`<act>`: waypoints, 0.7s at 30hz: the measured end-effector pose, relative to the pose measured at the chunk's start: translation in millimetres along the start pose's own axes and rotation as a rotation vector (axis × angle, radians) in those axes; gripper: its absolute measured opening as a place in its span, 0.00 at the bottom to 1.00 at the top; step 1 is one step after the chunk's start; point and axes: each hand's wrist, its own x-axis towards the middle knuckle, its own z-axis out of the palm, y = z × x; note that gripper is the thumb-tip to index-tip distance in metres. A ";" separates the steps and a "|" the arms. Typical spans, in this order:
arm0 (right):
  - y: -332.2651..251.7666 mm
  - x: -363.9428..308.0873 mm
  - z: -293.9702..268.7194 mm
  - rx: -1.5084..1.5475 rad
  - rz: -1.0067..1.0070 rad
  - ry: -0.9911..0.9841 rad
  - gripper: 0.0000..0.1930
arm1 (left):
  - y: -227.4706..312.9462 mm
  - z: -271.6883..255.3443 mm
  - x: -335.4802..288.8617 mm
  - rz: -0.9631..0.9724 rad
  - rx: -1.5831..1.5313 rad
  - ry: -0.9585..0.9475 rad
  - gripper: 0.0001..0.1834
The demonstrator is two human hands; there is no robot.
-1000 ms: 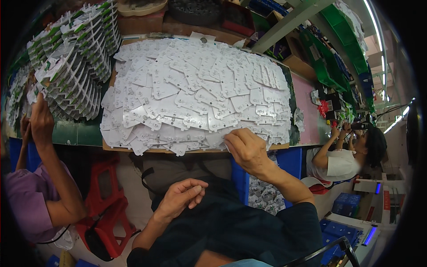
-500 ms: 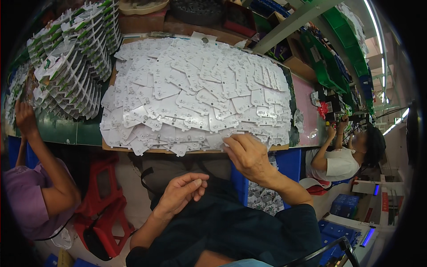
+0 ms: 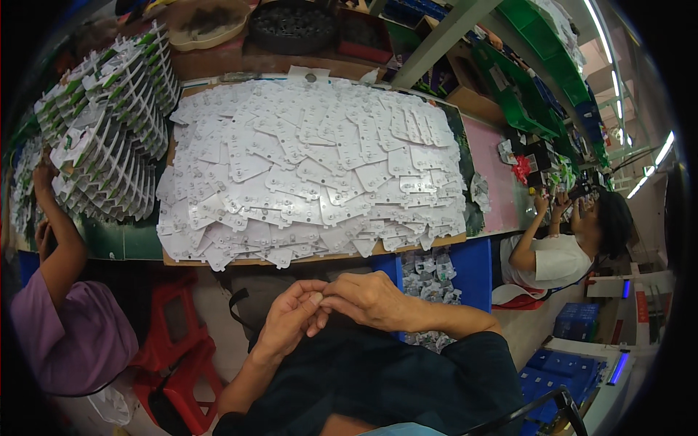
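A wide layer of overlapping flat white plastic plates (image 3: 305, 171), with small raised knobs and holes, covers the work surface. Just off its near edge, in front of my body, my two hands meet at the fingertips. My left hand (image 3: 292, 317) is closed, its thumb pressed to its fingers. My right hand (image 3: 372, 301) pinches against the left thumb and fingertips. Whatever lies between the fingers is hidden or too small to make out. Neither hand touches the plates.
Stacked white-and-green parts (image 3: 109, 138) stand at the left, where a co-worker in a purple top (image 3: 73, 334) reaches in. Blue bins (image 3: 471, 280) of small parts are below the table's right edge. Red stools (image 3: 178, 385) stand lower left. Another person (image 3: 556, 254) works at the right.
My right hand has left the near edge of the plates and come down and left to meet my left hand. The view has shifted slightly.
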 end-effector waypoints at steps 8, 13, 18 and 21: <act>4.1 10.1 -19.0 0.035 -0.092 0.061 0.13 | 10.2 -0.7 6.3 -0.056 0.043 0.051 0.11; -1.4 8.0 -15.3 0.214 0.084 0.091 0.09 | 11.6 3.4 11.5 0.021 0.110 0.058 0.11; 11.1 8.2 -0.4 0.230 0.130 0.133 0.07 | 7.8 3.5 8.5 0.040 0.107 0.099 0.11; 13.6 7.5 2.6 0.107 -0.002 0.251 0.08 | 11.1 6.4 10.3 0.031 0.039 0.068 0.12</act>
